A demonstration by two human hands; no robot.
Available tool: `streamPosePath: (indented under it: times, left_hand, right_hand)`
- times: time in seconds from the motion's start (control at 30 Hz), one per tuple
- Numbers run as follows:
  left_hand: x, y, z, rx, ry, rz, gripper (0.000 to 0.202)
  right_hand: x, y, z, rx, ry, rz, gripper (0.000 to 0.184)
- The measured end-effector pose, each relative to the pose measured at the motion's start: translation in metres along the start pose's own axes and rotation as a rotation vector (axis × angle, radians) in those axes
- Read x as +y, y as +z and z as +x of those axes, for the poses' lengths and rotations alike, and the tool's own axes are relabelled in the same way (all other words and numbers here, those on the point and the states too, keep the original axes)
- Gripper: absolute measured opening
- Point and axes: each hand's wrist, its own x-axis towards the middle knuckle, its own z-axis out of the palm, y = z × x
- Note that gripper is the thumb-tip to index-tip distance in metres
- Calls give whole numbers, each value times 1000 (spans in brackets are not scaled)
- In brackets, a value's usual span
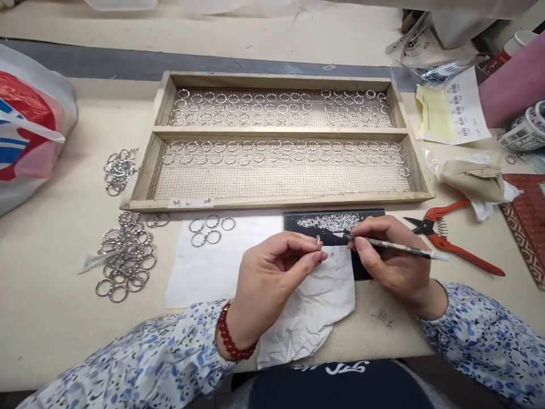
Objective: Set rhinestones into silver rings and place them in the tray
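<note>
My left hand pinches a small metal ring between thumb and forefinger, over a crumpled white paper. A pen-like pick tool is gripped by my right hand, its tip pointing left, close to the ring. Just behind both hands lies a black tray strewn with tiny rhinestones. A wooden mesh frame behind it carries rows of rings in two compartments.
Loose ring piles lie at the left, with several single rings on a white sheet. Red snips rest to the right, beside a cloth pouch. A plastic bag sits far left; papers and labels lie at the back right.
</note>
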Motion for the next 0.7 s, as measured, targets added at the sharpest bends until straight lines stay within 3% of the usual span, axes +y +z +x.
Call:
streamPosePath:
  times: [0.13, 0.3, 0.43, 0.7]
  left_hand:
    - [-5, -4, 2, -1, 46, 108, 8]
    - [-4, -5, 4, 24, 64, 93, 7]
    - [-3, -8, 7, 61, 85, 96, 9]
    - [-7, -8, 4, 24, 108, 124, 9]
  right_hand:
    - [-4, 1, 4, -10, -97, -38, 11]
    - [-8, 8, 13, -99, -178, -19, 13]
    - [-5, 12, 13, -95, -186, -60, 11]
    - [-2, 13, 12, -86, -186, -49, 11]
